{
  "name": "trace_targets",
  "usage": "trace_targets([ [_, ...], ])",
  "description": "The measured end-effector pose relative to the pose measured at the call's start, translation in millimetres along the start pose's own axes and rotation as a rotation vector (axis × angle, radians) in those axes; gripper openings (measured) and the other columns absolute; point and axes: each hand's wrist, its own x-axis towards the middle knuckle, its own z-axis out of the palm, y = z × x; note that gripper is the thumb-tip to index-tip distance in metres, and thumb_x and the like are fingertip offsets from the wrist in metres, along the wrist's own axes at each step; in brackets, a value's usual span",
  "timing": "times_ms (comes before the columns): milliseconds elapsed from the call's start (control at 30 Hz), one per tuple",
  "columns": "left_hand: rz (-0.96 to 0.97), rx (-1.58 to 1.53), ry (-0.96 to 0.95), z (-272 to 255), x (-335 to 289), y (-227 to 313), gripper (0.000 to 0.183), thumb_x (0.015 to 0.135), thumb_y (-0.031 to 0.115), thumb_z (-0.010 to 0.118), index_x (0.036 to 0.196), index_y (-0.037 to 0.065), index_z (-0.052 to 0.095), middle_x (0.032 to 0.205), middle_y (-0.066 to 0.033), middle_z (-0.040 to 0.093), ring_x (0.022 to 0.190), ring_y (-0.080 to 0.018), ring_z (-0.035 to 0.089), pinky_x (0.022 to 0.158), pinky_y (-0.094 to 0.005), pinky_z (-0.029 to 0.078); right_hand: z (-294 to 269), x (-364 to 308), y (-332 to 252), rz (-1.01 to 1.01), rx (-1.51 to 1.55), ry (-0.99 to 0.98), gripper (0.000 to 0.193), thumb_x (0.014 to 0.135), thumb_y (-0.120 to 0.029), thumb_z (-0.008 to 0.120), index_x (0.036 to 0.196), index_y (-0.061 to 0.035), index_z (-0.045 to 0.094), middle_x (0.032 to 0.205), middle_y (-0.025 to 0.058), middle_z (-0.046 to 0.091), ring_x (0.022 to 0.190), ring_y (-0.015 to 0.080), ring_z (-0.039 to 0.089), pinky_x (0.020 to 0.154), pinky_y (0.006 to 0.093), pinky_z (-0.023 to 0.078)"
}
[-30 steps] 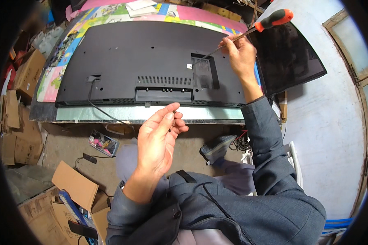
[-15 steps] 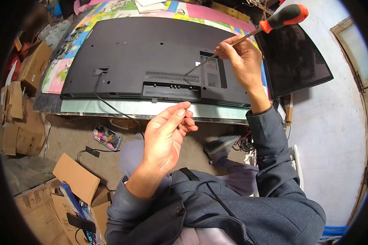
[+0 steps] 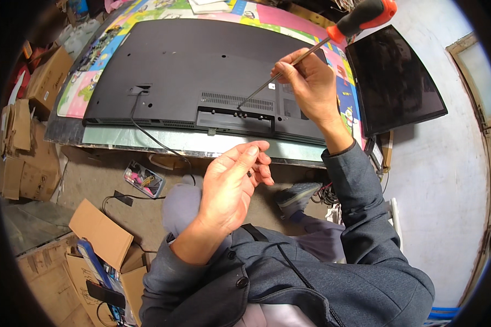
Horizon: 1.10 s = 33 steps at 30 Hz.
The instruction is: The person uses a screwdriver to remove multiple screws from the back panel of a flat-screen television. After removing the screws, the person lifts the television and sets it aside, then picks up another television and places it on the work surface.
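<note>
A large black television (image 3: 163, 65) lies face down before me, its back panel upward. My right hand (image 3: 308, 87) pinches a long screwdriver (image 3: 360, 23) by its shaft, well below the black and red handle. The shaft slants down to the left, its tip by the upper edge of the connector recess (image 3: 218, 119), below the vent slots (image 3: 237, 102). Nearer to me, my left hand (image 3: 232, 180) is held palm inward above the table's front edge, thumb against forefinger and the other fingers curled. A small dark bit shows between its curled fingers, too small to name.
A patterned, colourful cloth (image 3: 73, 95) covers the table under the television. A black screen (image 3: 395, 82) stands at right by the pale wall. On the floor are a small tray of parts (image 3: 144, 180) and an open cardboard box (image 3: 101, 234). A black cable (image 3: 158, 144) hangs over the edge.
My right hand has moved left with the screwdriver, its tip passing from the vent slots to the recess edge. My left hand has shifted slightly right. The whole view has moved a little.
</note>
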Motion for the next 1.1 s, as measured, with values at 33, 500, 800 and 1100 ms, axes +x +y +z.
trace_targets([
  [33,-0.001,0.001,-0.002,1,0,0,0.024,0.101,0.016,0.057,0.113,-0.003,0.063,0.09,-0.0068,0.064,0.075,-0.0146,0.06,0.068,-0.0292,0.053,0,0,0,0.002,-0.004,0.003,0.009,0.096,-0.006,0.062,0.096,0.0034,0.062,0.087,0.0081,0.07,0.083,0.0136,0.07,0.074,0.0252,0.059],
  [500,0.059,-0.064,0.046,-3,2,4,0.027,0.102,0.017,0.052,0.119,-0.004,0.058,0.097,-0.0101,0.065,0.084,-0.0175,0.064,0.077,-0.0318,0.056,9,6,-7,-0.056,-0.016,-0.001,0.007,0.093,-0.006,0.064,0.091,0.0016,0.064,0.075,0.0054,0.071,0.07,0.0096,0.067,0.064,0.025,0.054],
  [800,0.091,-0.073,0.08,1,2,11,0.032,0.104,0.015,0.046,0.125,-0.009,0.051,0.117,-0.0212,0.062,0.109,-0.0304,0.064,0.096,-0.0386,0.054,10,20,-9,-0.02,0.095,-0.103,0.011,0.095,-0.006,0.059,0.1,0.0027,0.065,0.087,0.0098,0.072,0.082,0.0161,0.071,0.073,0.029,0.056],
  [1100,0.078,-0.157,0.062,-1,0,17,0.043,0.104,0.022,0.038,0.129,-0.012,0.047,0.127,-0.0275,0.057,0.12,-0.0383,0.058,0.105,-0.0427,0.049,11,21,-20,-0.015,-0.257,-0.045,0.017,0.092,-0.015,0.068,0.089,0.0014,0.068,0.079,0.0086,0.073,0.073,0.0142,0.071,0.065,0.028,0.054],
])
